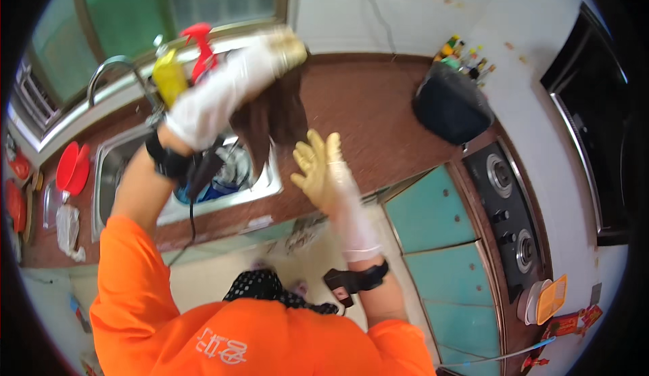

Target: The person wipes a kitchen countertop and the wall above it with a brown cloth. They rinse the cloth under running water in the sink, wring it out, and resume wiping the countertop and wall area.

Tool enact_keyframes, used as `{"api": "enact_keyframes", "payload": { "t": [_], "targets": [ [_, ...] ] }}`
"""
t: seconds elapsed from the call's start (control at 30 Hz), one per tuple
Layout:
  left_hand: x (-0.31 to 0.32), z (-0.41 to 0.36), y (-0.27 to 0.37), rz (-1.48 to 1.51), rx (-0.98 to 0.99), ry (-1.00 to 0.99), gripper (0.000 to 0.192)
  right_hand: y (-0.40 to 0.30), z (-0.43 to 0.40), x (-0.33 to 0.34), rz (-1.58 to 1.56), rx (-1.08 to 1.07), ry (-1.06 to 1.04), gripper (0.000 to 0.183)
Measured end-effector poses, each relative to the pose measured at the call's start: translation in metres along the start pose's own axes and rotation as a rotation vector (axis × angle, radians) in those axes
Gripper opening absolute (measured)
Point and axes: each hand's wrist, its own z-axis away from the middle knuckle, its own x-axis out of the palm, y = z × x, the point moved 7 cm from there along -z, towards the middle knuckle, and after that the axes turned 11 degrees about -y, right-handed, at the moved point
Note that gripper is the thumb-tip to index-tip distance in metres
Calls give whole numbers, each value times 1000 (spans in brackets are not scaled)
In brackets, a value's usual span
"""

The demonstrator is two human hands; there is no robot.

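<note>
Both my hands wear rubber gloves, yellowish at the fingers and whitish at the cuffs. Raised near the window sill, my left hand (286, 49) is blurred and closed on a brown cloth (276, 109), which hangs down over the countertop and the right edge of the sink. Lower and to the right, my right hand (319, 173) has its fingers spread, with nothing in it, beside the hanging cloth at the counter's front edge. Below the cloth, the metal sink (276, 183) has clear and blue items in its right basin, partly hidden by my left arm.
A yellow bottle (170, 77) and a red spray bottle (204, 54) stand behind the faucet (114, 61). Red bowls (73, 168) lie left of the sink. A dark covered object (451, 104) stands at the right corner, near condiment bottles (471, 61) and the gas stove (502, 213).
</note>
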Motion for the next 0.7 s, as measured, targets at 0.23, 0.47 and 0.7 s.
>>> {"api": "enact_keyframes", "payload": {
  "t": [0.23,0.47,0.7],
  "targets": [
    [212,-26,-135,1188,-321,-565,30,16,-4,-138,1076,-61,214,66],
    [187,-57,-162,895,-323,-244,47,-119,-59,-217,1829,290,560,71],
    [120,12,-290,-626,-772,220,74,-377,-180,-115,1974,-473,590,54]
  ]
}}
